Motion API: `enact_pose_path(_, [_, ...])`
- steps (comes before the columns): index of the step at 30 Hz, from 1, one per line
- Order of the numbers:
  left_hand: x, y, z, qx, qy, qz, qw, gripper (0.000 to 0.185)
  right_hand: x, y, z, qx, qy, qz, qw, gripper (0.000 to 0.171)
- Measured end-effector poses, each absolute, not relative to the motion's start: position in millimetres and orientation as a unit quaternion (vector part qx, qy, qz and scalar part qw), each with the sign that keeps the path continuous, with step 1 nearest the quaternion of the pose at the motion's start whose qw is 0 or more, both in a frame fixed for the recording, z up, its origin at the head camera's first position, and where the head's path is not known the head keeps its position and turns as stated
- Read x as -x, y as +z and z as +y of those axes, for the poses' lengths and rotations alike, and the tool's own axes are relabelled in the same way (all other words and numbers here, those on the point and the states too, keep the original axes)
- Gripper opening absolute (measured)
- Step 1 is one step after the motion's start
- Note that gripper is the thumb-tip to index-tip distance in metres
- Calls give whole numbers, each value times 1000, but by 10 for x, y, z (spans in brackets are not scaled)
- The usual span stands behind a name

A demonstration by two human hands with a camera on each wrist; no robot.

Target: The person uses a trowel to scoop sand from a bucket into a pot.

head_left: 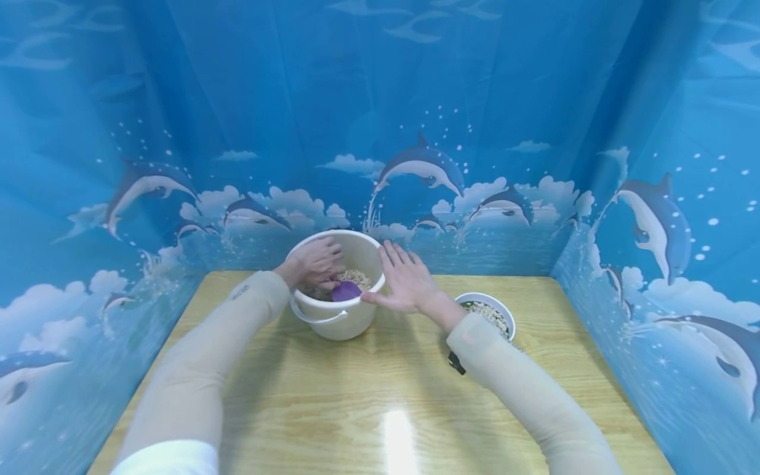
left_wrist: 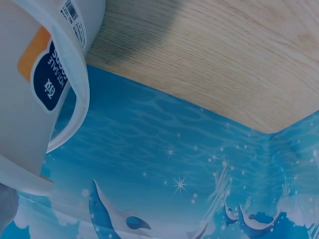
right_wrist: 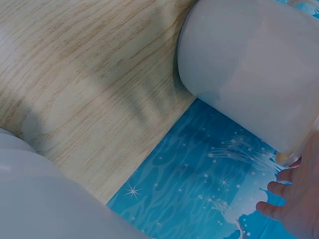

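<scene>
A white bucket [head_left: 344,328] stands on the table and holds a layer of small pale pieces [head_left: 357,278]. Reaching down inside it, my left hand [head_left: 320,260] has curled fingers and grips a purple scoop [head_left: 346,291], which sits near the front right of the rim. The scoop's grip end is hidden by the hand. My right hand [head_left: 406,280] lies along the bucket's right side, fingers straight and spread, thumb at the rim. In the right wrist view its fingers [right_wrist: 280,189] show beside the bucket wall [right_wrist: 239,74].
Partly behind my right forearm is a white bowl [head_left: 508,315] with similar pale pieces. The bucket's handle [head_left: 317,321] hangs down in front. A wooden table [head_left: 332,402] lies below, with blue dolphin-print curtains [head_left: 332,79] around its back and sides.
</scene>
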State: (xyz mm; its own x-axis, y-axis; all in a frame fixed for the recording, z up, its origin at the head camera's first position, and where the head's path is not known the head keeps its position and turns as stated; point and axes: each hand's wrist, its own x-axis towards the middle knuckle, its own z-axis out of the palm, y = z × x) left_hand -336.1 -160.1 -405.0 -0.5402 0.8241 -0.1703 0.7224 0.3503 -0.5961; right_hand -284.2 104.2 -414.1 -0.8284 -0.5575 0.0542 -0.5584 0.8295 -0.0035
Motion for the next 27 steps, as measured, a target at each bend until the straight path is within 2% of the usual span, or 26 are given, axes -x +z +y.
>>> enact_pose_path(16, [3366,-4046,-1599,480,292,-824,70,45,2830,-4115,1055,-290,10,-957,26,116])
enact_pose_path(27, [3368,-3992,-1620,471,264,-841,35,44,2833,-4133,1059,-294,4,-955,29,117])
